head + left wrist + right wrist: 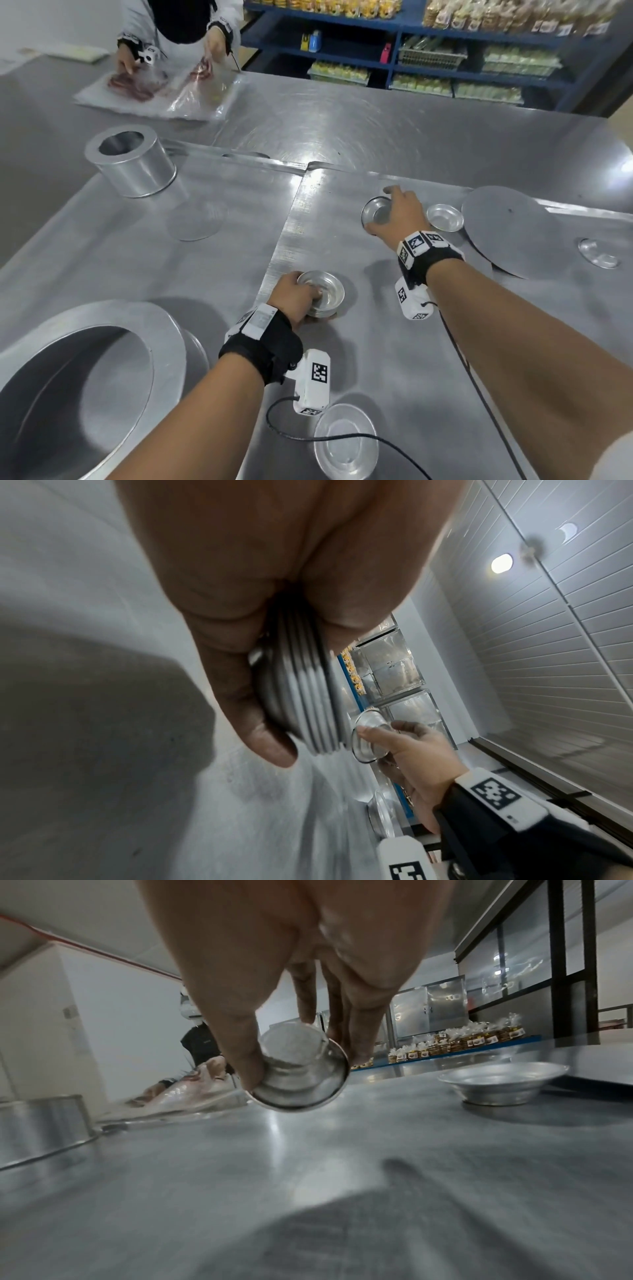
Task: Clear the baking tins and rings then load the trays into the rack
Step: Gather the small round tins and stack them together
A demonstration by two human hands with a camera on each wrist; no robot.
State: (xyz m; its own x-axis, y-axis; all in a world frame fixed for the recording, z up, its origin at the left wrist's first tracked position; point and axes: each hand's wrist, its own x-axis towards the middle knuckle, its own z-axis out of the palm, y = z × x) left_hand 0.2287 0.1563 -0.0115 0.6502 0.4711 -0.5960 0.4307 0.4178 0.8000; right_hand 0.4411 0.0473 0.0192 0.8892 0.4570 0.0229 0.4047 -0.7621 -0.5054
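My left hand (pixel 301 301) grips a stack of small round aluminium tins (pixel 322 296) just above the right baking tray (pixel 342 359); in the left wrist view the thumb and fingers clamp the stacked rims (pixel 308 696). My right hand (pixel 394 216) pinches one small tin (pixel 375 212), tilted and lifted off the tray, seen bottom-on (pixel 298 1069) in the right wrist view. Another small tin (pixel 444 217) sits upright just right of that hand (pixel 503 1081). A tall ring (pixel 132 161) stands on the left tray (pixel 137 246). A large ring (pixel 85 383) lies near left.
A flat round disc (pixel 507 226) and a small tin (pixel 597 253) lie at the right. A shallow dish (pixel 346 442) sits by my left wrist, under its cable. Across the steel table (pixel 376 120), another person handles plastic bags (pixel 164 89). Blue shelves (pixel 428 51) stand behind.
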